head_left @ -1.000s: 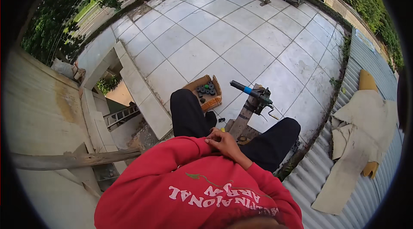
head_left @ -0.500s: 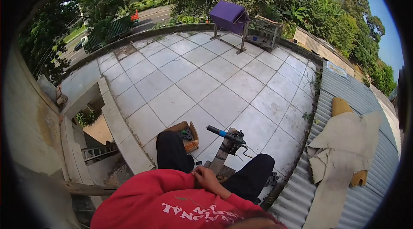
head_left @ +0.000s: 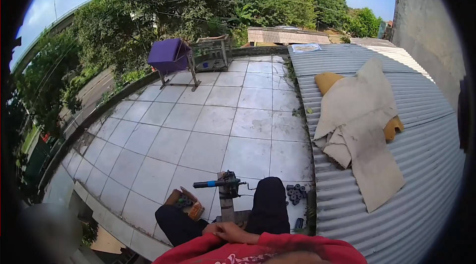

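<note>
Hands: we saw our one visible hand (head_left: pixel 232 232) curled loosely over our lap, touching the near end of the metal tool (head_left: pixel 227 198); which hand, and any grip, we couldn't tell.
Tool: it stood between our knees on the tiled terrace (head_left: pixel 208 115).
Nearby: small box (head_left: pixel 185 203), black rollers (head_left: pixel 295 194).

Hand (head_left: pixel 232 232) on lap, scooter handlebar (head_left: pixel 216 183) (tiled terrace)

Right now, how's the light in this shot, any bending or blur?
Head view: hard sunlight, bright glare on the tiled terrace and corrugated roof; fisheye bends the roof ribs and terrace edge toward the black rim; a smeared blurry patch sits lower left; the hands at the bottom edge look small, soft and partly cut off.
</note>
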Demonstrator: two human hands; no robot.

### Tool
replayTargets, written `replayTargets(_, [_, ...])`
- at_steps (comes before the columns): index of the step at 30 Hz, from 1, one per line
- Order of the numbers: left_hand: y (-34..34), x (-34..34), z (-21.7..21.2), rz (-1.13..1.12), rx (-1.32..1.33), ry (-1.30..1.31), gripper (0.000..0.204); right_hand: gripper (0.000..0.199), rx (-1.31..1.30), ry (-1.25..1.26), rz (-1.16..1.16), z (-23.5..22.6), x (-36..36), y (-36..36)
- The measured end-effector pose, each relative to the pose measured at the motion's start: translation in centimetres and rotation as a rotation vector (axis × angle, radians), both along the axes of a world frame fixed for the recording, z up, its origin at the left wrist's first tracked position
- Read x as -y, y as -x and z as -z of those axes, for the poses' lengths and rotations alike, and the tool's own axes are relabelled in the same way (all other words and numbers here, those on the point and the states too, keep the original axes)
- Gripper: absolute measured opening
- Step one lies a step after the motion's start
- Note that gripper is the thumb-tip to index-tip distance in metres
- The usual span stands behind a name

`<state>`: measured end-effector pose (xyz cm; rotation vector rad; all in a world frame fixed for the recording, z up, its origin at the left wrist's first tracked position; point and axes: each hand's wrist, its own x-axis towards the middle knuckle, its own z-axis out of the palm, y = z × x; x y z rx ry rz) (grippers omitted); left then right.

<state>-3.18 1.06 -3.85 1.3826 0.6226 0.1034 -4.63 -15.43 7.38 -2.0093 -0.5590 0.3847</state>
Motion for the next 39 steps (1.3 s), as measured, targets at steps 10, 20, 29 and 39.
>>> replayTargets(10, [-4.9, -2.0, -3.3, -0.162, -0.23, 0.332, 0.013, 0.051, -0.487, -0.16, -0.242, -3.7, -1.0, -0.7])
replayTargets(20, [-6.2, -3.0, -2.0, -0.134, -0.169, 0.604, 0.015, 0.024, -0.613, -0.653, -0.164, 0.2, -1.4, 0.3])
replayTargets(29, [-5.9, -2.3, -2.8, -0.236, -0.168, 0.577, 0.019, 0.037, -0.896, -0.511, -0.179, -3.4, -1.4, 0.3])
replayTargets(39, [-4.3, -1.2, -4.6, -0.374, -0.189, 0.513, 0.013, 0.042, -0.574, -0.349, -0.344, -1.6, -0.6, 0.5])
